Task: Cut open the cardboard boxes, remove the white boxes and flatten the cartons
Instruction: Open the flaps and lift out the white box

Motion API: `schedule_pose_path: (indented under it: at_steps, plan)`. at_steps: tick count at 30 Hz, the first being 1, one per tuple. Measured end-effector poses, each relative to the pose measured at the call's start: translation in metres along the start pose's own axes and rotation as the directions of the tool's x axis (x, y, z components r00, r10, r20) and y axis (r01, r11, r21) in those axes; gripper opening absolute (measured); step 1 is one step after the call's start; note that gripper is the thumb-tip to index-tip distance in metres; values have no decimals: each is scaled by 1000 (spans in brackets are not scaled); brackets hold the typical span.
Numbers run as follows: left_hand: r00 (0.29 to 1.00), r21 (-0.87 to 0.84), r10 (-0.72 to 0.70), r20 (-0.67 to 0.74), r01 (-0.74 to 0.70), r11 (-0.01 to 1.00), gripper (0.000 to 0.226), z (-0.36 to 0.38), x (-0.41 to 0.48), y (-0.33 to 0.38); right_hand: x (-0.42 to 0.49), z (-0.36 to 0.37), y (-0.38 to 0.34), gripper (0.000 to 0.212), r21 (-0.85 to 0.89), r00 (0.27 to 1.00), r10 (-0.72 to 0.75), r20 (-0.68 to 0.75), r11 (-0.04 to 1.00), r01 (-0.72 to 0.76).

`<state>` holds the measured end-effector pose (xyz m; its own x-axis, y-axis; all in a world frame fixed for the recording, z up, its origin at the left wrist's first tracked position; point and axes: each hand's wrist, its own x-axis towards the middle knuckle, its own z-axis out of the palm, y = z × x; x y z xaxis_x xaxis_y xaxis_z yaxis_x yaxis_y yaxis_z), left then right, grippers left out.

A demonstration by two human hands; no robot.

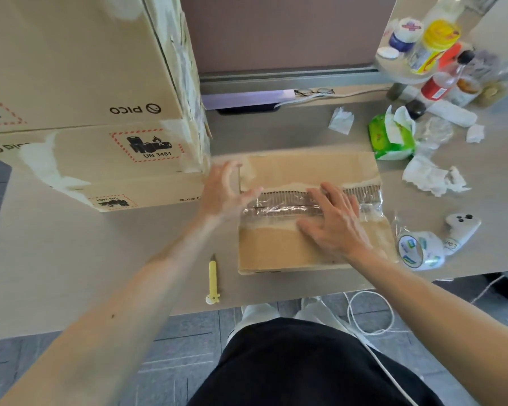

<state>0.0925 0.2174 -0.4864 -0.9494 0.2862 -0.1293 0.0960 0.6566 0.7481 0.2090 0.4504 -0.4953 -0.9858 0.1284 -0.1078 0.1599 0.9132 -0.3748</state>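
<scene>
Right hand (335, 227) lies flat, fingers spread, pressing the flattened carton (279, 250) on the desk (71, 259). Left hand (226, 189), blurred, is loosely open at the carton's left edge, holding nothing; a yellow knife (213, 276) lies near its forearm.

A cardboard carton (305, 171) lies on the table (71, 259). The right hand (335, 221) presses flat, fingers straight, on its clear-taped seam. The left hand (228, 189), blurred with fingers spread, is at the carton's 9 o'clock edge. A yellow utility knife (213, 276) lies at the carton's 7 o'clock, a tape roll (420, 250) at 4 o'clock, and stacked PICO boxes (85, 83) at 10 o'clock.
</scene>
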Motion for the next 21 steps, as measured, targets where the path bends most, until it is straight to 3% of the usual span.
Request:
schedule_pose_path:
  at_steps: [3, 5, 16, 21]
  plan:
    - [972, 116, -29, 233, 1, 993, 105, 10, 28, 18, -6, -1, 15, 83, -65, 999, -5, 36, 998, 7]
    - [959, 181, -19, 282, -33, 983, 113, 19, 38, 23, -4, -1, 23, 82, -107, 999, -31, 44, 994, 36]
    - [985, 219, -28, 173, -11, 976, 97, 43, 67, 48, 38, -21, 58, 79, -64, 996, -67, 64, 995, 71]
    - [981, 312, -72, 182, 12, 950, 98, 45, 79, 55, 47, -29, 59, 62, -10, 991, -103, 90, 994, 104]
